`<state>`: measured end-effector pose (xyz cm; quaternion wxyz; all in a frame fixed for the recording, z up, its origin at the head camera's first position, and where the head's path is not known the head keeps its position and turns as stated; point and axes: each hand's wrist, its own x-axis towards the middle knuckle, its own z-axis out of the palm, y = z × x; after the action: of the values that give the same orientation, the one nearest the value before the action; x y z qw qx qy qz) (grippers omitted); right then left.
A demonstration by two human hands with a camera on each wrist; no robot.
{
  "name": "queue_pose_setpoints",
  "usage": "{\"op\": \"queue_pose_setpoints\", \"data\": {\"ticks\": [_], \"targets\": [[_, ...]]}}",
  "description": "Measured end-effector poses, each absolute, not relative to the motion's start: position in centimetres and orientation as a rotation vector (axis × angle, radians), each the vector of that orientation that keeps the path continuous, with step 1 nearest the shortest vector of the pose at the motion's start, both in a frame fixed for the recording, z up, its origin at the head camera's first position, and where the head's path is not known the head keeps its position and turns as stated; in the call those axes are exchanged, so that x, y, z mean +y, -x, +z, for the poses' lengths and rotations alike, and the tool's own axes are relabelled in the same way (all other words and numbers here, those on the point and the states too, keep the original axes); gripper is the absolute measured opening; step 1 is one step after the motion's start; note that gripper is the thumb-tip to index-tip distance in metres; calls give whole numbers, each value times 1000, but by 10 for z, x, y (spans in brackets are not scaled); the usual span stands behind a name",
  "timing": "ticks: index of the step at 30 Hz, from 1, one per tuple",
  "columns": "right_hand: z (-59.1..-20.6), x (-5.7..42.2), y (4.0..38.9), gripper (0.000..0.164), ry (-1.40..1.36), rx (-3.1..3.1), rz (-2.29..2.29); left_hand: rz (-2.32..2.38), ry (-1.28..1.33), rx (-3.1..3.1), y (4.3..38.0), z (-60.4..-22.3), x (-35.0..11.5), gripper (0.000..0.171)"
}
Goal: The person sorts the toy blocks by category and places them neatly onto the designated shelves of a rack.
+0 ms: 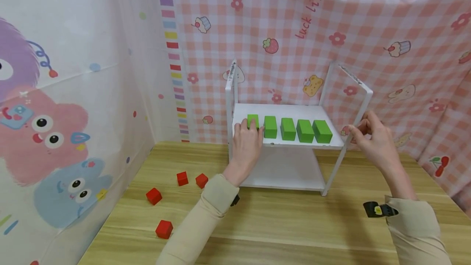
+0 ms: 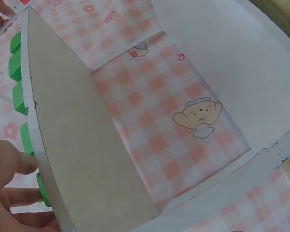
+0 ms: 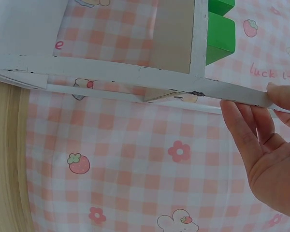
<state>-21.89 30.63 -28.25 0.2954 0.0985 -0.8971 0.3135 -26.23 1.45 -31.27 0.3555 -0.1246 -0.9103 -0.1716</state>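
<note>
A white two-tier shelf (image 1: 287, 111) stands on the table with a row of several green blocks (image 1: 288, 129) along its upper board. At the left end of the row, my left hand (image 1: 245, 144) holds the leftmost green block (image 1: 252, 120), its fingers over the front of it and partly hiding it. In the left wrist view, that block's edge (image 2: 42, 189) shows by the fingertips. My right hand (image 1: 377, 142) pinches the front right post (image 1: 355, 128) of the shelf between thumb and fingers, seen closely in the right wrist view (image 3: 270, 140).
Several red cubes (image 1: 164, 229) lie scattered on the wooden table (image 1: 265, 232), left of the shelf. The lower board (image 1: 287, 171) sits just above the tabletop. A pink checked cloth (image 1: 279, 11) hangs behind, and a white cartoon-print cloth (image 1: 92, 113) hangs at the left.
</note>
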Motion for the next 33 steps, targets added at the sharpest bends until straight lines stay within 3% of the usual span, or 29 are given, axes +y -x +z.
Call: {"op": "queue_pose_setpoints", "data": {"ticks": [16, 25, 33], "targets": [[-284, 308, 220, 21, -270, -2384, 834, -307, 607, -2027, 224, -330, -17, 18], [-284, 306, 220, 22, -256, -2390, 830, -442, 770, -2210, 209, -362, -74, 19], [-283, 305, 219, 22, -245, -2401, 826, -720, 770, -2453, 224, -397, -139, 25]]}}
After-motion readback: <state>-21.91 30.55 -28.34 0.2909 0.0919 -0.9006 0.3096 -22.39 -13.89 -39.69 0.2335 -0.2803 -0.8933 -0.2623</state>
